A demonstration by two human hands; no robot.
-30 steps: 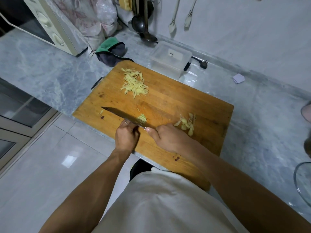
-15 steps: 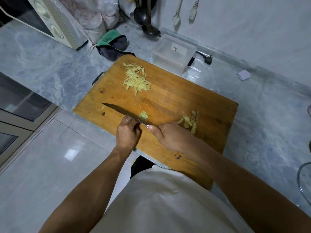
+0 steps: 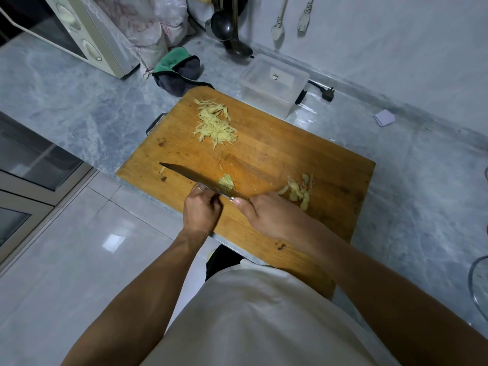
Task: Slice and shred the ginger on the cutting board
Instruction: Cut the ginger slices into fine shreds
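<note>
A wooden cutting board (image 3: 290, 154) lies on the marble counter. A heap of ginger shreds (image 3: 215, 125) sits at its far left, and ginger peels and scraps (image 3: 298, 190) lie to the right. My right hand (image 3: 274, 217) grips the handle of a knife (image 3: 195, 178), whose blade points left across the board. A small pile of fresh-cut ginger (image 3: 227, 182) lies just beyond the blade. My left hand (image 3: 202, 211) is curled against the blade's near side, holding down ginger that its fingers hide.
A clear plastic container (image 3: 273, 84) stands behind the board, next to a black plug (image 3: 327, 93). A green and grey cloth (image 3: 177, 71) lies at the back left beside a microwave (image 3: 76, 33). Ladles (image 3: 224, 25) hang on the wall. A glass rim (image 3: 478, 283) shows at the right edge.
Both hands and the knife keep almost the same pose over the near edge of the board. The view has shifted slightly. The small pile beyond the blade looks a little larger.
</note>
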